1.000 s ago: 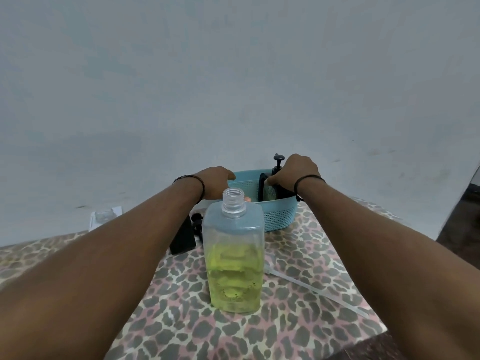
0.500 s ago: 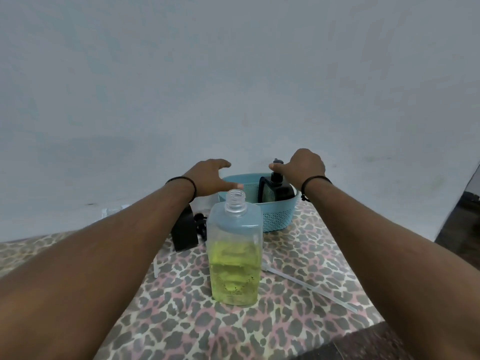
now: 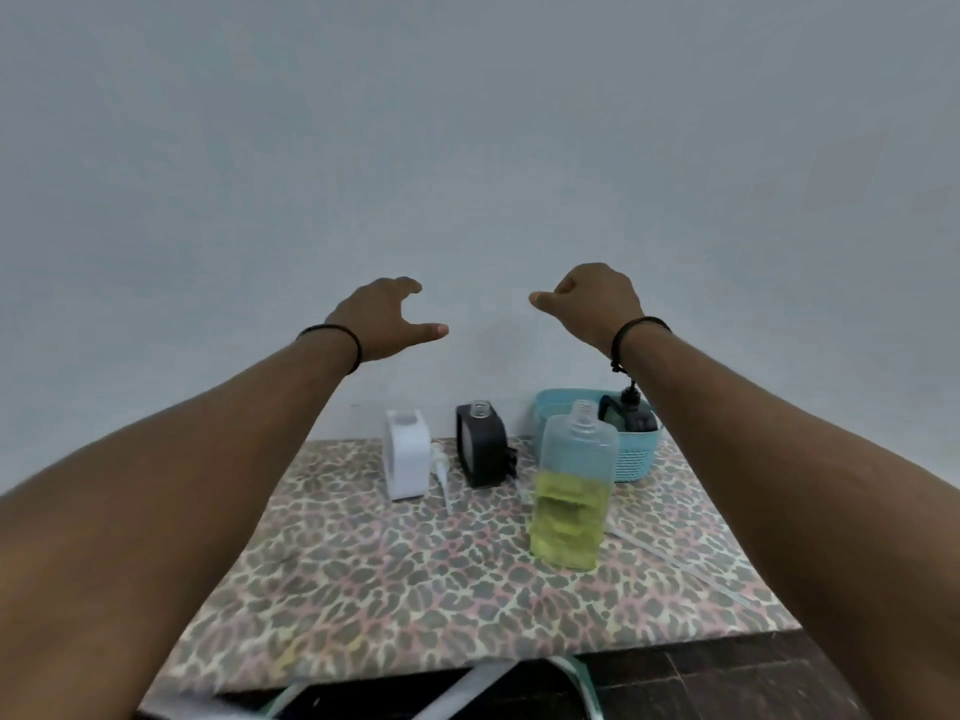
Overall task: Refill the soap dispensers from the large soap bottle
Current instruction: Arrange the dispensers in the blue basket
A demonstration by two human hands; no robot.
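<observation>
Our left hand (image 3: 382, 322) and right hand (image 3: 592, 298): raised, loosely curled, holding nothing. Below the right hand: large soap bottle (image 3: 571, 491), uncapped, upright on the table (image 3: 363, 589). Below the left: white dispenser (image 3: 407, 459), black dispenser (image 3: 480, 446). Behind the bottle: blue basket (image 3: 636, 457).

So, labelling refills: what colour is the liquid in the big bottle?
Yellow-green, in the large soap bottle, head view.

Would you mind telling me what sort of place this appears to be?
Probably a plain room at home, not a workshop: a table with a leopard-print cloth against a bare pale wall, holding a blue plastic basket and a clear bottle of yellow-green soap.
</observation>
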